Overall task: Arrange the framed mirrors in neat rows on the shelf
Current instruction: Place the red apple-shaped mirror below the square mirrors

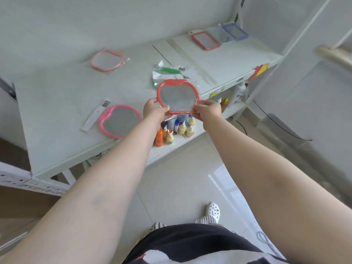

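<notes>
We reach both arms forward from the bottom of the frame. Our left hand (154, 109) pinches the lower left rim of the red apple-shaped mirror (178, 96), and our right hand (208, 109) grips its lower right rim, holding it at centre frame over the front edge of the white shelf (57, 96). A pink mirror (119, 121) lies at centre left, a paler one (107, 60) upper left, rectangular mirrors (219, 38) upper right. Bottles (176, 129) stand on the lower shelf.

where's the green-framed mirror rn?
Head view, centre: the green-framed mirror lies bagged on the shelf, just behind and partly hidden by the red apple-shaped mirror held in both hands.
</notes>
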